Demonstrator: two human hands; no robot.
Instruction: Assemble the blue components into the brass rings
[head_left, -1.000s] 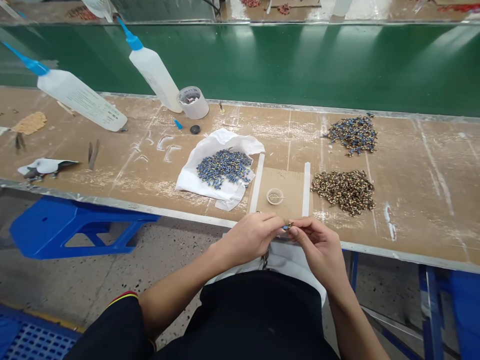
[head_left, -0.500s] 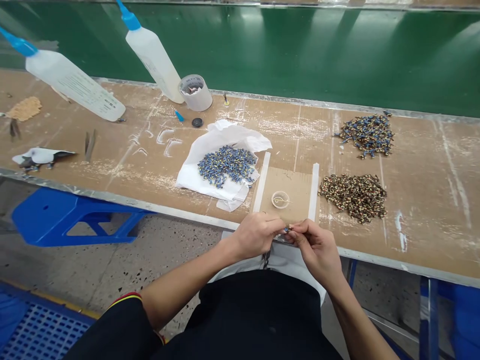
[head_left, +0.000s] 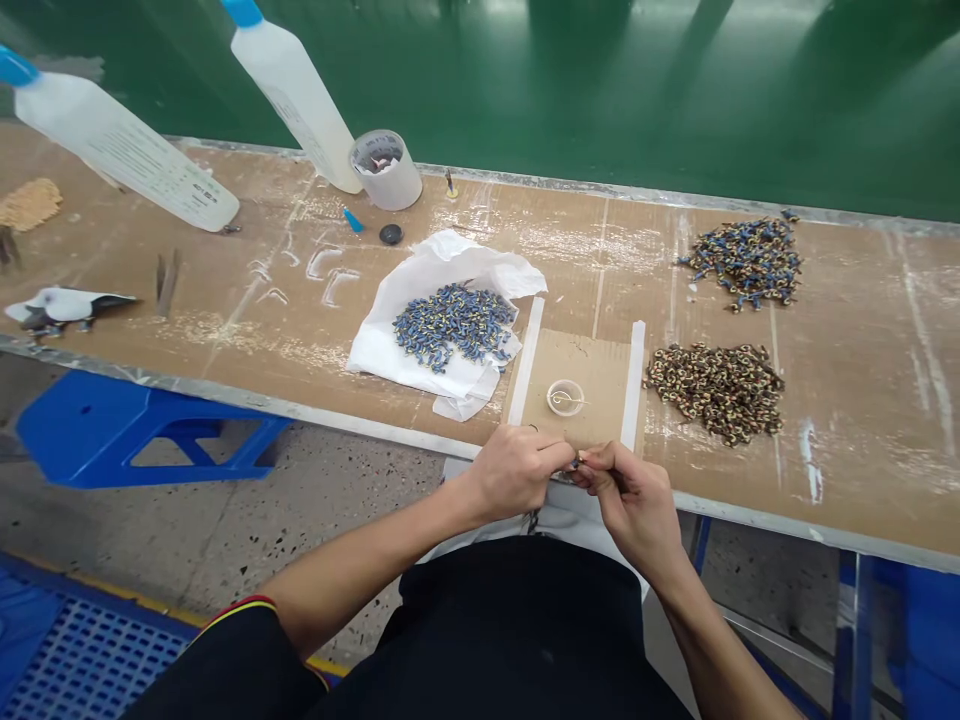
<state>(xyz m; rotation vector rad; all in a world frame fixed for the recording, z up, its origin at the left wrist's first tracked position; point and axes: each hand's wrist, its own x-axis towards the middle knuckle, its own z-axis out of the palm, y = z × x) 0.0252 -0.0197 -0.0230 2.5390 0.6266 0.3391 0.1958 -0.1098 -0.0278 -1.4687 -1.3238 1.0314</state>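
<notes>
My left hand [head_left: 517, 468] and my right hand [head_left: 634, 495] meet fingertip to fingertip at the table's front edge. Both are closed in a pinch on a tiny blue part [head_left: 575, 463], mostly covered by the fingers. Just beyond them a small clear round cup [head_left: 564, 398] with a thin curved wire in it stands on a cardboard pad [head_left: 592, 360] edged with white tape strips. Left of the pad, a pile of small blue-and-yellow parts [head_left: 454, 325] lies on crumpled white paper [head_left: 375, 340]. To the right are a pile of brown-and-gold ring-like parts [head_left: 716, 390] and a mixed blue-and-gold pile [head_left: 746, 262].
Two white bottles with blue caps [head_left: 296, 105] [head_left: 124, 150] lean at the back left. Near them are a tape roll [head_left: 390, 180] holding scraps, a black cap [head_left: 391, 234] and tweezers [head_left: 166, 285]. A blue stool [head_left: 97, 430] stands below the table's front edge.
The camera view has shifted slightly. My hands stay together at the same spot, with the fingertips moved only a little around the small part.
</notes>
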